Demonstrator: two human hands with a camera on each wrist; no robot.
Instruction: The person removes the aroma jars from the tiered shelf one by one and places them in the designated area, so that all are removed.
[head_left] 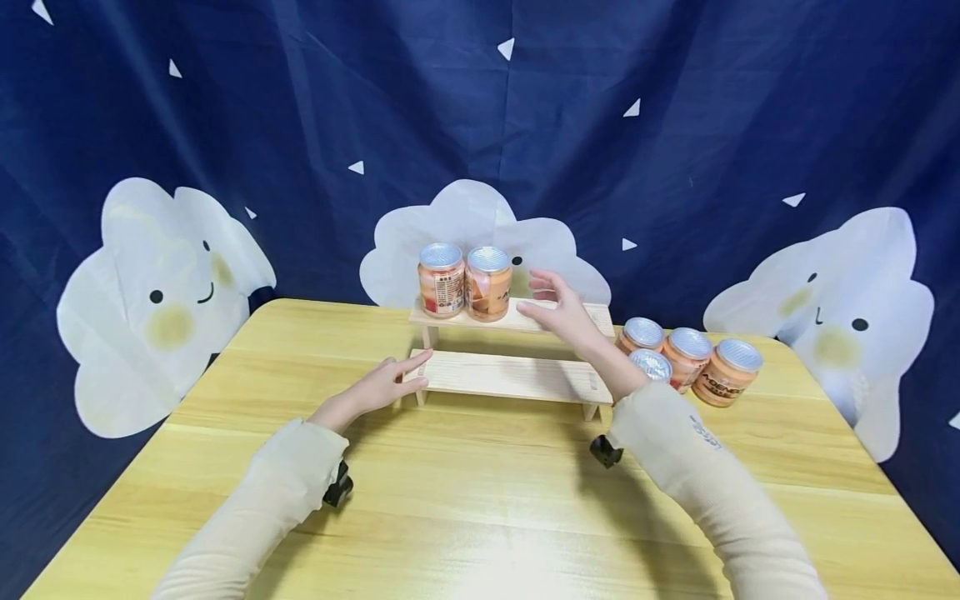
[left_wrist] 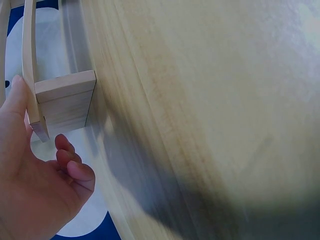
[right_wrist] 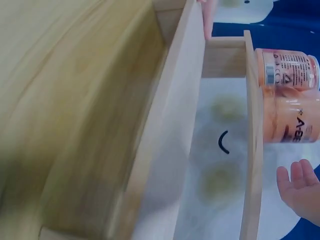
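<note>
A two-tier wooden step rack (head_left: 510, 375) stands on the table. Its lower board's left end is pinched by my left hand (head_left: 378, 385); in the left wrist view, that board end (left_wrist: 31, 100) lies between the digits, with the other fingers curled below. Two orange cans with silver lids, a left one (head_left: 441, 282) and a right one (head_left: 489, 285), stand upright side by side on the upper board's left part. My right hand (head_left: 562, 315) hovers over the upper board, right of the cans, fingers parted and holding nothing. The right wrist view shows its fingers (right_wrist: 297, 177) apart from the nearer can (right_wrist: 290, 120).
Several similar cans stand grouped on the table right of the rack, the outermost can (head_left: 727, 372) farthest right; my right forearm partly covers the group. A dark blue curtain (head_left: 315, 92) with white clouds hangs behind the wooden table (head_left: 465, 500).
</note>
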